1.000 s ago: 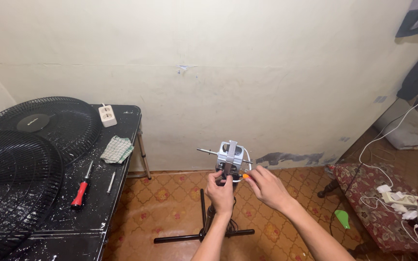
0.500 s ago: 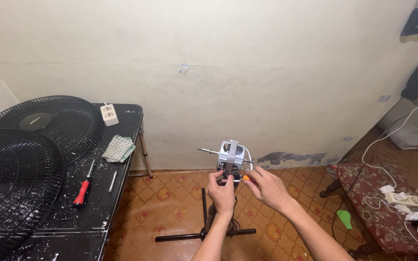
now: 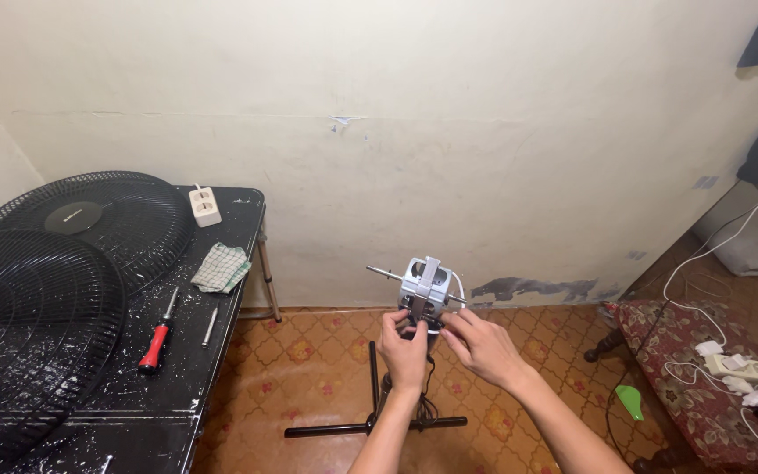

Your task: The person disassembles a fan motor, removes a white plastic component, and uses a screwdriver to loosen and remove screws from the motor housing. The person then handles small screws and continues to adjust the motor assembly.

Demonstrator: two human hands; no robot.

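A: Since the earlier frame little had shifted; both hands stayed on the motor (image 3: 427, 285), and my view sat a touch differently.

B: Where was the motor?

A: Atop its stand (image 3: 374, 427), over the tiled floor, its shaft (image 3: 385, 274) pointing left, well apart from the table (image 3: 212, 369). My left hand (image 3: 404, 348) pinched something at its underside; my right hand (image 3: 480, 344) pinched beside it, fingers curled close.

B: Which step?

A: I judged I was working a small fastener or fitting under the housing. What exactly, I couldn't tell.

B: Next move?

A: Probably a steady grip and a tool; the screwdriver (image 3: 159, 333) lay on the table beside 2 grilles (image 3: 37, 325).
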